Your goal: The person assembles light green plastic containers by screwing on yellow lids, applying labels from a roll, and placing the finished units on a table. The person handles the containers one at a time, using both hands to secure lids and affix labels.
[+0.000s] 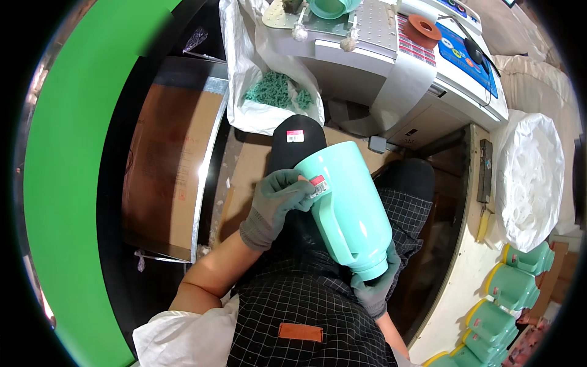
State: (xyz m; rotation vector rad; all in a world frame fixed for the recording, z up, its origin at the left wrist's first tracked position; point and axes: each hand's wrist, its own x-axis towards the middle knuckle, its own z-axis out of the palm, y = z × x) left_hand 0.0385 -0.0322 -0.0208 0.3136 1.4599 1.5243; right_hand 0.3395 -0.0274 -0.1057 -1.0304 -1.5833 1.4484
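A glossy mint-green jug (358, 202) with a side handle lies tilted across my lap, its wide end away from me. My right hand (376, 287), in a grey glove, is closed round the narrow end near my body. My left hand (278, 205), gloved too, has its fingers pinched at a small red-and-white label sticker (318, 186) by the upper end of the handle. Whether the whole label lies flat on the jug I cannot tell. Another such sticker (295, 136) is on the dark cloth over my knee.
Ahead stands a white label machine (452, 92) with an orange-brown tape roll (422, 30) on it. A white sack (244, 116) holds green scraps. To the left is a cardboard box (165, 165); to the right, a white-lined bin (531, 183) and several mint-green jugs with yellow rims (513, 286).
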